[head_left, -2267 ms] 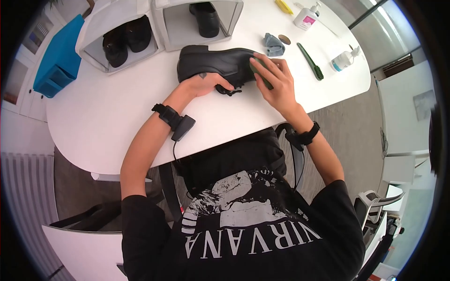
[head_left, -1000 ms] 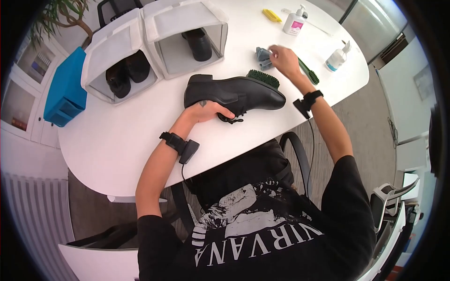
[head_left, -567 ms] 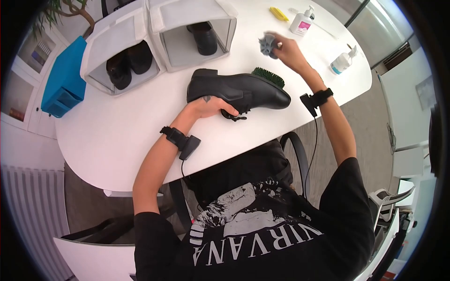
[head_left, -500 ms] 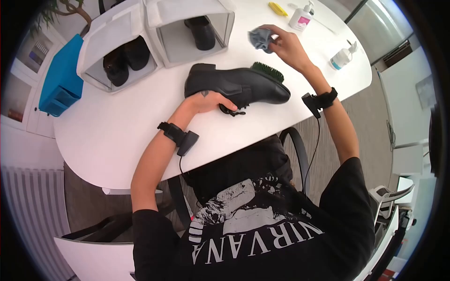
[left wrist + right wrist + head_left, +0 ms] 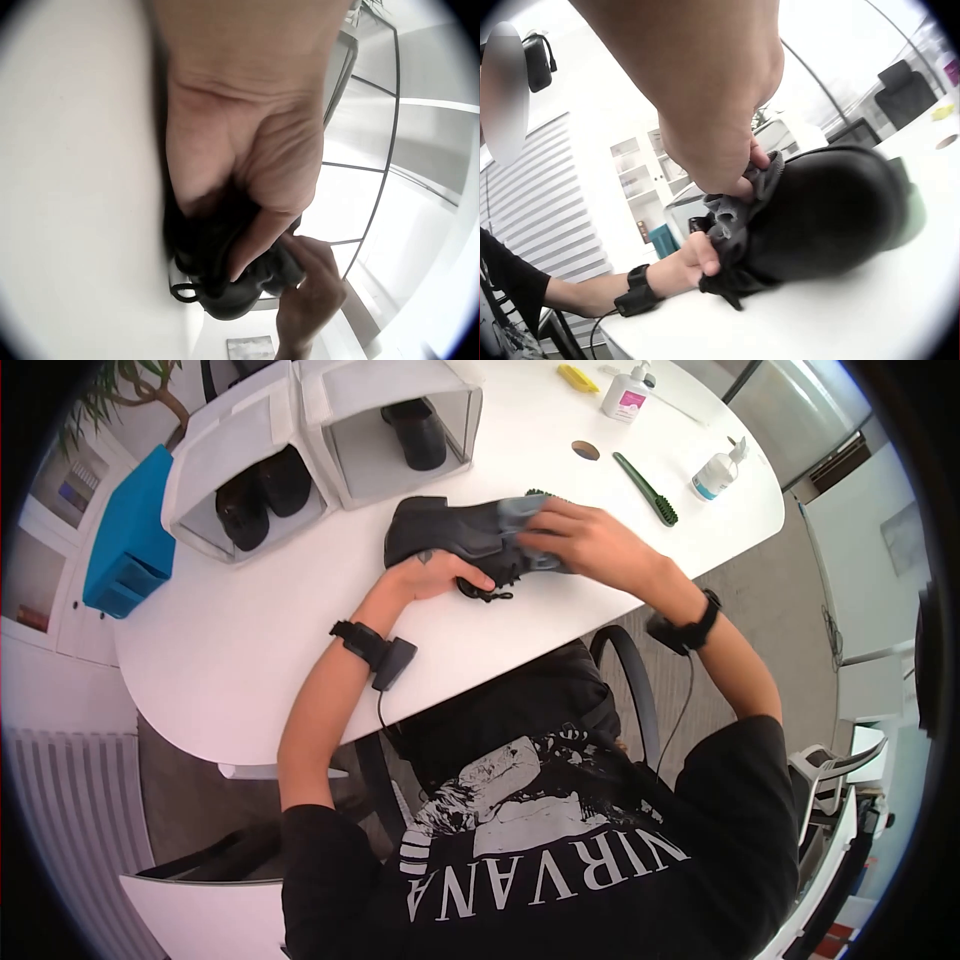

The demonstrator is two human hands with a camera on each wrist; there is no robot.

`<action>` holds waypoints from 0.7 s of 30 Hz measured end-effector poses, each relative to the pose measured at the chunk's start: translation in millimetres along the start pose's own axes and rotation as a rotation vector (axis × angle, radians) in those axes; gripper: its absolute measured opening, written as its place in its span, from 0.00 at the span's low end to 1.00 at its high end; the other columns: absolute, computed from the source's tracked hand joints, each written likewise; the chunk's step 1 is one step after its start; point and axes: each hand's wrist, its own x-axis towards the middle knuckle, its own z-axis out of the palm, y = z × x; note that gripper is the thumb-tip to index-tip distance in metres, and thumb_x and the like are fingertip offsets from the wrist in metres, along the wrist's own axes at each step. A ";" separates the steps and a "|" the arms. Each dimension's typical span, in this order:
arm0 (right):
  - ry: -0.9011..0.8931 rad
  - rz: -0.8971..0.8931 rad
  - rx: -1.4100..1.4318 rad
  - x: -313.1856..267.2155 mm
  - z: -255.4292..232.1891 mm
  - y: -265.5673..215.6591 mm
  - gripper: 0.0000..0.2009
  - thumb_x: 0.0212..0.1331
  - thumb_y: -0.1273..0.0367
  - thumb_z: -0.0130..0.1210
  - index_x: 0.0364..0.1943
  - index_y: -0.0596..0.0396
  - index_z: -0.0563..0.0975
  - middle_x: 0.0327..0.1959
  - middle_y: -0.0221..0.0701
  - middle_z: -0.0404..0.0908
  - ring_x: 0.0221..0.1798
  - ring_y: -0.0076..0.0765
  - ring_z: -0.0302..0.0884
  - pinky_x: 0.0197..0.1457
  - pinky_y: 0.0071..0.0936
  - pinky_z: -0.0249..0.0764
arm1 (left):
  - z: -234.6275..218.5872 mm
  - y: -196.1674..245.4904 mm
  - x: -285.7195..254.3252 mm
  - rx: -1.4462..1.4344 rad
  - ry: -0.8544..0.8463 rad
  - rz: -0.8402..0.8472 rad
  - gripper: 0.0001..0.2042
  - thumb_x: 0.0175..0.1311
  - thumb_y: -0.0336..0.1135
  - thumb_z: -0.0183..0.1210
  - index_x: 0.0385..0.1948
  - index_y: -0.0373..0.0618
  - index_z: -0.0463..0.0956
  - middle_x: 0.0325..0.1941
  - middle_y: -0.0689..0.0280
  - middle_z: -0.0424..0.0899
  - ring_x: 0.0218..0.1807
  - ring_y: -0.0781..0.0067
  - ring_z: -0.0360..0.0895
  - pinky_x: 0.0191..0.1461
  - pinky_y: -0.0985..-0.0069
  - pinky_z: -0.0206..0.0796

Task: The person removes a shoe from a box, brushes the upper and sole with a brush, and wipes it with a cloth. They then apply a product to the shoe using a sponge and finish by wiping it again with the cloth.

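Note:
A black lace-up dress shoe [image 5: 440, 528] lies on its side on the white table, sole edge away from me. My left hand [image 5: 438, 573] grips it at the ankle opening, thumb near the laces [image 5: 485, 593]. Pinched in my right hand [image 5: 598, 547] is a grey-blue cloth [image 5: 517, 514], laid over the front of the shoe. In the right wrist view, the cloth [image 5: 769, 180] bunches under the fingers against the shoe's upper, behind the rounded toe [image 5: 825, 214]. A green-bristled brush [image 5: 540, 492] stands behind the shoe, mostly hidden by cloth and hand.
Two white shoe boxes [image 5: 330, 450] with black shoes inside stand at the back left, beside a blue holder [image 5: 130, 540]. To the right lie a long green brush [image 5: 646, 488], two pump bottles [image 5: 627, 395] and a yellow object [image 5: 577, 378]. A round brown spot [image 5: 585, 450] marks the tabletop.
My right hand has left the green brush behind the shoe, picked up the cloth from the table and brought it down onto the shoe. The left hand keeps its grip.

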 end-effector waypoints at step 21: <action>0.069 0.205 0.013 -44.4 6.1 -12.2 0.27 0.48 0.81 0.67 0.57 0.55 0.85 0.53 0.28 0.84 0.59 0.37 0.79 0.60 0.32 0.86 | -3.4 -2.9 1.9 -0.002 -0.014 -0.016 0.17 0.58 0.19 0.71 0.51 0.32 0.86 0.50 0.62 0.91 0.50 0.69 0.86 0.59 0.71 0.79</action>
